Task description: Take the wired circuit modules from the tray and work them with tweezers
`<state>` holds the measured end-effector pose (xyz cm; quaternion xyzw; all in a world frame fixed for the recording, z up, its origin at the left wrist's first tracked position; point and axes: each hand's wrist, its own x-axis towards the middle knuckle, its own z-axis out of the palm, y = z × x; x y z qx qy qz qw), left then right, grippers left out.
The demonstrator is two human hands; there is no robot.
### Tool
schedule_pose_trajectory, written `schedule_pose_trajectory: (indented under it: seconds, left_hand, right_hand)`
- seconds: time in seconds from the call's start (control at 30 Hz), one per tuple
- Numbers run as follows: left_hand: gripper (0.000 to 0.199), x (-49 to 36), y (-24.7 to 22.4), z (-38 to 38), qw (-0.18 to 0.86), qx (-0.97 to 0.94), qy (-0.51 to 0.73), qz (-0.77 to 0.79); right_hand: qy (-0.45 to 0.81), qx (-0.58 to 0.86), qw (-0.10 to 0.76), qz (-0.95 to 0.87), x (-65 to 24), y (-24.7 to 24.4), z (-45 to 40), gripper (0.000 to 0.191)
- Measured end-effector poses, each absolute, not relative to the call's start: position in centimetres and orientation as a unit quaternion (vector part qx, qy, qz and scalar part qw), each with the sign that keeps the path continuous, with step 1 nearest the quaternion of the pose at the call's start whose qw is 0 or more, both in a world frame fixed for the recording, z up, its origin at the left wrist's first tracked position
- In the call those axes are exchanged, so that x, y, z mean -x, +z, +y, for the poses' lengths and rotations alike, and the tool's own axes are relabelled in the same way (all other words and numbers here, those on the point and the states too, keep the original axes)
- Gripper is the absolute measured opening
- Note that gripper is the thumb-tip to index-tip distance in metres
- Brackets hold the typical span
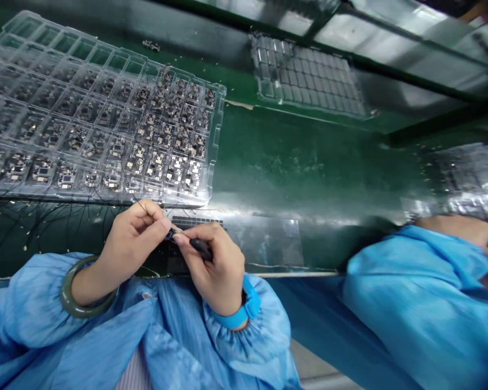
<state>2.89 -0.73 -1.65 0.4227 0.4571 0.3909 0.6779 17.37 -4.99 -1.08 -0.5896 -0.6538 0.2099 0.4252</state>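
The left hand (132, 244) holds its fingers (156, 220) clenched on a tiny dark connector (169, 234); the right hand (213, 268) grasps a black-handled tool (201, 249) right beside it; both work just below a clear plastic tray (216, 135) of circuit boards (158, 157) on the green surface (309, 162).

Black object (201, 249), pale blue smock (179, 336), green mat (301, 179)

Two hands (132, 244) pinch one black part (201, 248). One bangle (67, 295) and one wristband (250, 306) are worn, one per wrist. One desk (301, 162) carries two clear trays: one tray (217, 124) holds dozens of boards (158, 162), the other tray (305, 76) none visible. One co-worker (418, 298) shows.
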Motion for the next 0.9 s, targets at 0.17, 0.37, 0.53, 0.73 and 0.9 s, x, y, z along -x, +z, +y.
schedule_pose_trajectory:
  seconds: [0.17, 0.37, 0.53, 0.73, 0.9]
  left_hand:
    - [0.017, -2.8, -1.1, -1.0, 0.709, -0.404, 0.403, 0.414]
    - [0.013, -2.1, -0.3, -1.0, 0.695, -0.488, 0.317, 0.422]
    - [0.011, -1.8, -0.3, -0.8, 0.738, -0.448, 0.310, 0.398]
    - [0.014, -1.4, 0.2, -0.5, 0.781, -0.397, 0.307, 0.371]
    - [0.016, -0.1, 0.6, -0.6, 0.756, -0.420, 0.342, 0.367]
  right_hand:
    - [0.226, 0.566, 0.441, -0.659, -17.9, -0.7, -4.7, 0.005]
    - [0.260, 0.567, 0.433, -0.651, -18.9, 0.4, -4.6, 0.010]
    - [0.263, 0.535, 0.416, -0.686, -19.2, 1.3, -4.5, 0.008]
    - [0.258, 0.502, 0.384, -0.731, -19.0, 2.3, -4.1, 0.011]
    - [0.263, 0.476, 0.387, -0.745, -18.2, 2.9, -3.8, 0.022]
